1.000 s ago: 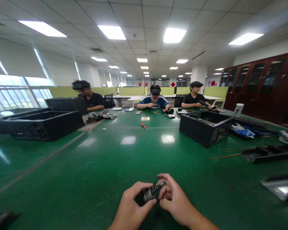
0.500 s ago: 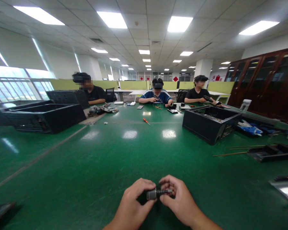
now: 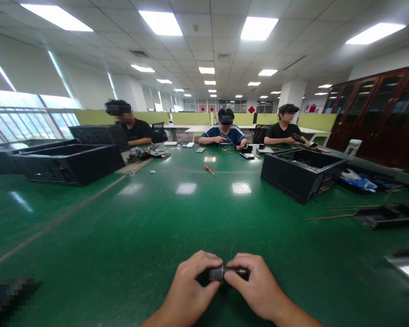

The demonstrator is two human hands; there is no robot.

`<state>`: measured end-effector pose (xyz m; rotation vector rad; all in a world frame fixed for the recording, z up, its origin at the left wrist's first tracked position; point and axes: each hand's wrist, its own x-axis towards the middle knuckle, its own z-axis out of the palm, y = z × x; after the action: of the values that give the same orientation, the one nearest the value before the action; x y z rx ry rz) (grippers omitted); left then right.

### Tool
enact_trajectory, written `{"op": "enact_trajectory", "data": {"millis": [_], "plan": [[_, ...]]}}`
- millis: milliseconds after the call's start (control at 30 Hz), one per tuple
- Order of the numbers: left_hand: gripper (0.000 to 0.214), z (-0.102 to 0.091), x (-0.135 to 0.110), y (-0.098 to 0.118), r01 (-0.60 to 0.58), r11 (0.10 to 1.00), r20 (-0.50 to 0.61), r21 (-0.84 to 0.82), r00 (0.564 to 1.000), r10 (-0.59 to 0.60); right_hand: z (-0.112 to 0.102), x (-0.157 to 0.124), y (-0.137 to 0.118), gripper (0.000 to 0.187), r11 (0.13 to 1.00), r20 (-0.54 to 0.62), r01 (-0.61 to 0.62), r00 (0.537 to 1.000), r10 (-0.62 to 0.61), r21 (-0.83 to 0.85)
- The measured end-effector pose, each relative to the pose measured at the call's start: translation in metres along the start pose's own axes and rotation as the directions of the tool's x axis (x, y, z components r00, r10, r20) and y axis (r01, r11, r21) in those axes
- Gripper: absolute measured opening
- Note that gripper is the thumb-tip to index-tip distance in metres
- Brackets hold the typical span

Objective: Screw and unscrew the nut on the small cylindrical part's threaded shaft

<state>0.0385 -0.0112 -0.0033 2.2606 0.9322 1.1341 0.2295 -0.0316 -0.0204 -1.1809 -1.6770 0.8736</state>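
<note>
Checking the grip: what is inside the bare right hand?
The bare right hand encloses the slim shaft of a dark metallic cylindrical part, visible between thumb and forefinger. What the thumb covers is hidden.

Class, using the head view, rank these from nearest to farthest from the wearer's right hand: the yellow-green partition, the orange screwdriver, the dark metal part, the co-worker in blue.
1. Dark metal part: held in the right hand.
2. Orange screwdriver: ahead, mid-table.
3. Co-worker in blue: at the table's far side.
4. Yellow-green partition: behind that co-worker.
</note>
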Motion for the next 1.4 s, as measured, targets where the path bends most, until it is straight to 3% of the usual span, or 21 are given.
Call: {"op": "enact_trajectory", "data": {"millis": [500,867,1400], "plan": [[0.029,-0.0033,-0.0012,0.0010,0.057,0.996,-0.029,0.067,0.998,-0.055,-0.0033,-0.0006,-0.0084,0.006,0.998,-0.033,0.034,0.999,-0.036,-0.043],[0.032,-0.0031,-0.0015,-0.0020,0.008,0.998,-0.051,0.062,0.999,-0.005,-0.0048,-0.0018,-0.0082,0.007,0.996,-0.026,0.019,0.999,-0.021,-0.085],[0.031,-0.0052,-0.0027,-0.0033,0.024,0.996,-0.054,0.086,0.998,-0.020,-0.0056,-0.0018,-0.0072,0.009,0.997,-0.092,0.023,0.995,-0.030,-0.075]]}}
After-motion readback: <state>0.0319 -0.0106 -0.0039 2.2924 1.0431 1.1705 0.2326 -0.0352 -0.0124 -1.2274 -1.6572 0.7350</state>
